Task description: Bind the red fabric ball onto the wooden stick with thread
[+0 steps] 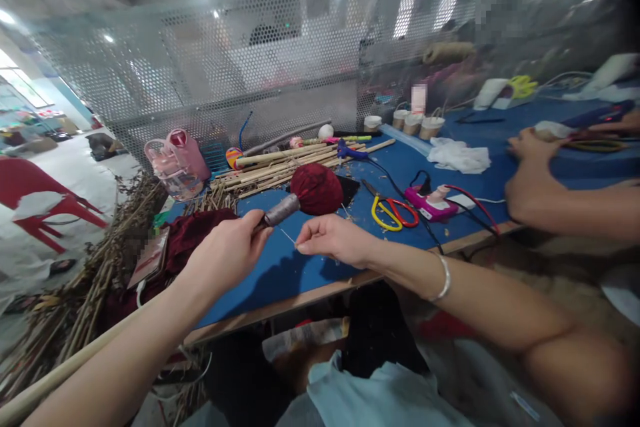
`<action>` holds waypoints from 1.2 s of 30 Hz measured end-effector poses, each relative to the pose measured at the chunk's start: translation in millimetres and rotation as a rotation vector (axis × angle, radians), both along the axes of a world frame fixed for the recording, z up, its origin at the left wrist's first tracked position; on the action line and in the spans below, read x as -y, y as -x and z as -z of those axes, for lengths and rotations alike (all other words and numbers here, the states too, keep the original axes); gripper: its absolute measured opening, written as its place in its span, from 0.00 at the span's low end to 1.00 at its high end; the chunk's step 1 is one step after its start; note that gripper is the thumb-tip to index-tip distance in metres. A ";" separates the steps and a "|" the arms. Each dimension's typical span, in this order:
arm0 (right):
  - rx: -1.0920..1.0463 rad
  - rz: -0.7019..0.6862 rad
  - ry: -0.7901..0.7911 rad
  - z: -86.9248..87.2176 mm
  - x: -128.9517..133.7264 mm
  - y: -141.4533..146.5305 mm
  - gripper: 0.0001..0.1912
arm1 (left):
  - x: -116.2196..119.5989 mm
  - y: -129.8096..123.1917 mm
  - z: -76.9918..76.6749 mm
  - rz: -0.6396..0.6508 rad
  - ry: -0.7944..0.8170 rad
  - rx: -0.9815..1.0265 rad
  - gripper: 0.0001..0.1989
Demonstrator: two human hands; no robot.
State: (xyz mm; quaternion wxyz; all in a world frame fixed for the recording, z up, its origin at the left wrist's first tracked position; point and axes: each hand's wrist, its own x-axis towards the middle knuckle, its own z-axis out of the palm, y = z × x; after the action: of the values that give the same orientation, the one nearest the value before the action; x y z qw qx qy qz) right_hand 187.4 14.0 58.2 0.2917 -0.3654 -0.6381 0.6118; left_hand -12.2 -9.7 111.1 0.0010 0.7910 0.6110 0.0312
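My left hand [227, 245] is closed around the handle end of a mallet-like piece with a round, dark red cloth-covered head [316, 189]. Grey thread [283, 211] is wound thickly round its neck, just beyond my fingers. With thumb and forefinger, my right hand [333, 239] pinches a thin strand of thread [289, 238] that runs taut toward the neck. The head is held over the blue tabletop [267, 273]. A pale wooden pole [75, 368] passes behind my left forearm; whether it joins the held piece is hidden.
Scissors [393, 212] with yellow and red handles lie right of the head, beside a purple power strip [431, 204] and cables. Behind are wooden sticks [270, 170] and a blue glue gun [351, 151]. Dark red cloth [193, 235] lies left. Another person's hand [533, 147] works at right.
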 end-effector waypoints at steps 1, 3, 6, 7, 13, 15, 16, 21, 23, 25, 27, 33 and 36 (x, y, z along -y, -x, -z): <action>0.073 -0.031 -0.075 -9.2 2.7 -1.3 0.08 | -1.1 -0.6 0.5 0.005 -0.010 -0.008 0.17; 0.278 -0.088 -0.354 -23.4 7.3 -1.4 0.07 | -3.6 -2.5 0.9 0.014 -0.010 -0.031 0.18; 0.640 -0.156 -0.867 -33.3 13.7 4.2 0.12 | -6.2 -5.0 2.9 0.002 0.016 -0.031 0.18; 0.726 -0.182 -0.988 -35.2 14.5 6.6 0.13 | -6.1 -5.4 4.1 0.000 0.020 -0.021 0.17; 0.698 -0.224 -1.261 -53.3 -9.8 12.9 0.14 | 3.9 -5.6 7.8 0.032 0.071 -0.009 0.16; 0.676 -0.185 -1.295 -58.3 -21.7 13.1 0.14 | 6.8 -4.9 6.9 0.030 0.072 -0.020 0.17; 0.676 -0.172 -1.313 -59.6 -26.1 13.5 0.14 | 7.6 -4.4 6.3 0.031 0.067 -0.024 0.18; 0.661 -0.191 -1.384 -58.3 -32.0 17.4 0.14 | 8.2 -2.3 4.0 0.031 0.071 -0.045 0.18; 0.659 -0.193 -1.387 -57.1 -32.1 18.8 0.15 | 8.7 -2.3 3.6 0.024 0.083 -0.048 0.18; 0.660 -0.179 -1.383 -56.5 -33.4 20.1 0.15 | 9.8 -2.6 3.8 0.020 0.085 -0.054 0.18; 0.672 -0.155 -1.363 -56.0 -35.5 21.6 0.15 | 11.3 -3.2 4.5 0.017 0.074 -0.078 0.19; 0.761 -0.134 -1.234 -54.8 -40.3 26.6 0.14 | 15.7 -6.2 5.0 -0.004 0.054 -0.167 0.18; 0.802 -0.137 -1.201 -56.3 -40.3 29.0 0.12 | 17.2 -7.7 3.1 0.003 0.037 -0.196 0.19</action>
State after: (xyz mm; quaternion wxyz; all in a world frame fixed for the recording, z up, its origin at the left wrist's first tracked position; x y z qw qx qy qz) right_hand 158.4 54.3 114.4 0.1468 -0.2976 -0.9433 -0.0086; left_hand -4.5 -26.8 108.0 -0.0441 0.7910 0.6075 -0.0576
